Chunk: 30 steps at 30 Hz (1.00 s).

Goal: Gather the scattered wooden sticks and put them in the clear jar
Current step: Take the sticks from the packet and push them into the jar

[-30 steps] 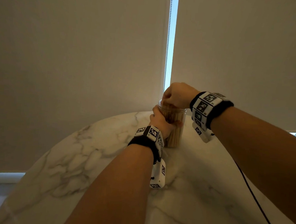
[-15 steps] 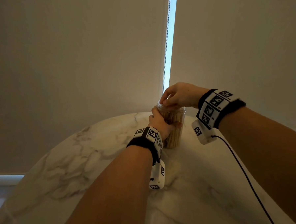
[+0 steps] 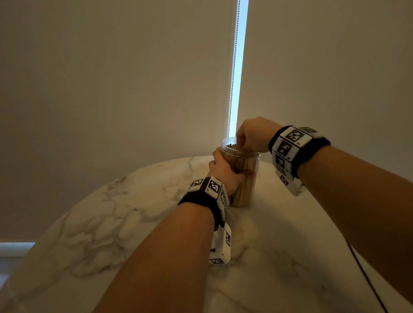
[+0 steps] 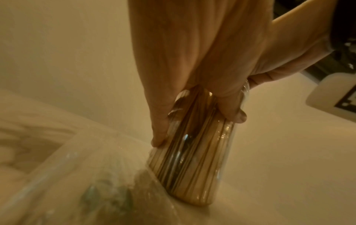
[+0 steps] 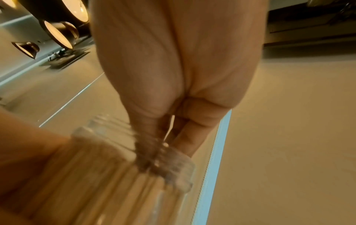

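The clear jar [image 3: 243,180] stands upright on the marble tabletop [image 3: 130,226], toward its far edge and just in front of the pale roller blinds [image 3: 109,79]. It is packed with wooden sticks [image 3: 246,182] standing on end, their tops reaching close to the jar's open mouth.

The left hand [image 3: 224,171] grips the jar from its near left side. In the left wrist view the fingers [image 4: 159,126] curl round one side of the clear wall and the thumb presses the opposite side, so the jar is clamped between them about halfway up. The jar's base sits on the tabletop in that view.

The right hand [image 3: 252,134] is directly above the jar, knuckles up, with its fingers [image 3: 242,144] pointing down into the mouth. From the right wrist view the fingertips are bunched together and dip past the ribbed rim [image 5: 173,161], touching or nearly touching the stick tops; the picture is blurred there, and I cannot tell whether they pinch a stick or merely press on the bundle.

Both wrists carry black bands with black-and-white marker tags. A thin black cable [image 3: 371,287] runs across the tabletop to the right of the jar, under the right forearm. Behind the jar a narrow bright gap [image 3: 239,62] shows between the two blinds, with a bead chain [image 3: 234,62] hanging along it.
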Available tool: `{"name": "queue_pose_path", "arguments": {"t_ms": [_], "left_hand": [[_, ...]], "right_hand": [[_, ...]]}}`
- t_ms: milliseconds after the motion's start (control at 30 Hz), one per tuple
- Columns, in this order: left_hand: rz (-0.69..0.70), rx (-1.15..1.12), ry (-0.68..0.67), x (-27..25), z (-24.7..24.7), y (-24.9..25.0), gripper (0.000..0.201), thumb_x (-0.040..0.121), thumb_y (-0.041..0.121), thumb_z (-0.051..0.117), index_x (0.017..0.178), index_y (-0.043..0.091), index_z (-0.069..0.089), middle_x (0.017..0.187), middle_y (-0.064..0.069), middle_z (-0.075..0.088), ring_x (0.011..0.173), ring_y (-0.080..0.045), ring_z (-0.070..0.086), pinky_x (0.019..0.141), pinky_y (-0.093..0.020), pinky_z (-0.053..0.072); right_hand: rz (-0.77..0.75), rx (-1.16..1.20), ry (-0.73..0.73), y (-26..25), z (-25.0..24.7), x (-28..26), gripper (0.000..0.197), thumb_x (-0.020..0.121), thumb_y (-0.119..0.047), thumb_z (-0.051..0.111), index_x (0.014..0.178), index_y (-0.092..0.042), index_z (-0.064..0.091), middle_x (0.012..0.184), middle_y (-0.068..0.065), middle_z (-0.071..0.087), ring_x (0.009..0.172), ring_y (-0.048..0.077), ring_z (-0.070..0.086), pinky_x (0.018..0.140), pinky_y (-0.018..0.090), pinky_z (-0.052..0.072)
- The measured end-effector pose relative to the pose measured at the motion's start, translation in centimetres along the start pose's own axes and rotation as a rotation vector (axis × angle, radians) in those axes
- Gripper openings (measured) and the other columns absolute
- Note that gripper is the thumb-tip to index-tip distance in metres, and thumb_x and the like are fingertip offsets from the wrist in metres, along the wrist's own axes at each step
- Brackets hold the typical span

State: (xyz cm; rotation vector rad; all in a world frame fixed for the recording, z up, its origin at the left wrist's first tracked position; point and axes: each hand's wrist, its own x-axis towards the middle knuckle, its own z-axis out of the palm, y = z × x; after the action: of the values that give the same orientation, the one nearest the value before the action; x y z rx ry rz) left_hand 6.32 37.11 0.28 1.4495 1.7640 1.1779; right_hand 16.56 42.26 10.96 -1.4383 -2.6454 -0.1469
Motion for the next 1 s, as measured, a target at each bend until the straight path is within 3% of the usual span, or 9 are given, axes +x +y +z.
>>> {"name": "queue_pose_path", "arguments": {"t_ms": [100, 200, 400, 467, 533, 667, 800, 900, 1000], "left_hand": [[-0.002, -0.004, -0.002, -0.2, 0.0, 0.0, 0.107, 0.075, 0.038, 0.084, 0.152, 0.019, 0.012, 0.146, -0.010, 0.040, 0.132, -0.031, 0.045, 0.105, -0.043, 0.043], [-0.003, -0.008, 0.006, -0.3, 0.0, 0.0, 0.107, 0.074, 0.038, 0.084, 0.152, 0.019, 0.013, 0.146, -0.010, 0.040, 0.132, -0.031, 0.046, 0.106, -0.043, 0.043], [-0.002, -0.020, -0.001, -0.3, 0.0, 0.0, 0.108, 0.074, 0.038, 0.084, 0.153, 0.021, 0.012, 0.145, -0.009, 0.040, 0.132, -0.031, 0.046, 0.108, -0.046, 0.043], [-0.004, -0.022, 0.000, -0.4, -0.1, 0.1, 0.108, 0.074, 0.038, 0.084, 0.153, 0.020, 0.012, 0.146, -0.009, 0.040, 0.132, -0.031, 0.045, 0.108, -0.046, 0.042], [-0.005, -0.023, 0.001, -0.5, -0.1, 0.1, 0.108, 0.075, 0.037, 0.084, 0.153, 0.021, 0.012, 0.146, -0.009, 0.040, 0.132, -0.031, 0.045, 0.108, -0.046, 0.043], [-0.018, -0.035, -0.008, -0.6, -0.1, 0.2, 0.107, 0.075, 0.037, 0.084, 0.153, 0.021, 0.012, 0.146, -0.009, 0.039, 0.133, -0.031, 0.044, 0.108, -0.046, 0.042], [-0.023, -0.025, 0.001, -0.7, -0.1, 0.3, 0.107, 0.075, 0.036, 0.084, 0.153, 0.021, 0.012, 0.146, -0.009, 0.038, 0.133, -0.032, 0.044, 0.107, -0.047, 0.043], [-0.023, -0.007, 0.001, -0.7, 0.0, 0.4, 0.105, 0.077, 0.037, 0.083, 0.153, 0.021, 0.012, 0.146, -0.010, 0.038, 0.133, -0.032, 0.044, 0.106, -0.046, 0.044], [-0.030, -0.004, 0.009, -0.8, 0.0, 0.4, 0.105, 0.076, 0.038, 0.083, 0.152, 0.021, 0.013, 0.144, -0.010, 0.039, 0.132, -0.032, 0.045, 0.106, -0.046, 0.045]], "right_hand": [[0.059, 0.017, 0.050, -0.2, -0.6, 0.1, 0.009, 0.090, -0.018, 0.069, 0.093, -0.016, 0.077, 0.099, 0.001, 0.073, 0.094, 0.018, 0.066, 0.076, 0.027, 0.050], [0.112, 0.070, 0.029, -0.1, -1.3, 0.1, 0.023, 0.094, -0.029, 0.065, 0.097, -0.009, 0.076, 0.090, 0.002, 0.076, 0.088, 0.017, 0.071, 0.084, 0.031, 0.056], [0.097, -0.118, -0.050, -1.0, -1.3, 0.6, 0.024, 0.089, -0.026, 0.071, 0.108, -0.011, 0.074, 0.110, 0.002, 0.070, 0.103, 0.021, 0.065, 0.093, 0.035, 0.055], [0.144, 0.101, -0.105, -0.9, -2.0, 0.7, 0.024, 0.089, -0.028, 0.072, 0.107, -0.012, 0.074, 0.104, 0.003, 0.073, 0.098, 0.019, 0.068, 0.089, 0.034, 0.057], [0.148, 0.254, -0.184, -0.6, -2.4, 0.6, 0.017, 0.087, -0.020, 0.075, 0.103, -0.016, 0.075, 0.099, 0.000, 0.073, 0.092, 0.015, 0.069, 0.081, 0.030, 0.057], [0.123, 0.142, -0.151, -0.3, -1.6, 0.7, 0.015, 0.084, -0.019, 0.075, 0.098, -0.025, 0.075, 0.095, -0.007, 0.067, 0.084, 0.009, 0.059, 0.074, 0.024, 0.050], [0.100, 0.176, -0.140, -0.4, -1.3, 0.6, 0.019, 0.089, -0.035, 0.070, 0.105, -0.025, 0.074, 0.103, -0.004, 0.067, 0.095, 0.014, 0.061, 0.086, 0.030, 0.052], [0.051, 0.224, -0.172, -0.5, -1.3, 0.3, 0.020, 0.088, -0.034, 0.070, 0.107, -0.030, 0.074, 0.099, -0.011, 0.062, 0.088, 0.008, 0.056, 0.074, 0.025, 0.043], [0.070, 0.153, -0.080, -1.1, -0.3, 0.7, 0.020, 0.091, -0.029, 0.066, 0.109, -0.022, 0.073, 0.109, -0.003, 0.066, 0.096, 0.015, 0.057, 0.077, 0.028, 0.044]]}}
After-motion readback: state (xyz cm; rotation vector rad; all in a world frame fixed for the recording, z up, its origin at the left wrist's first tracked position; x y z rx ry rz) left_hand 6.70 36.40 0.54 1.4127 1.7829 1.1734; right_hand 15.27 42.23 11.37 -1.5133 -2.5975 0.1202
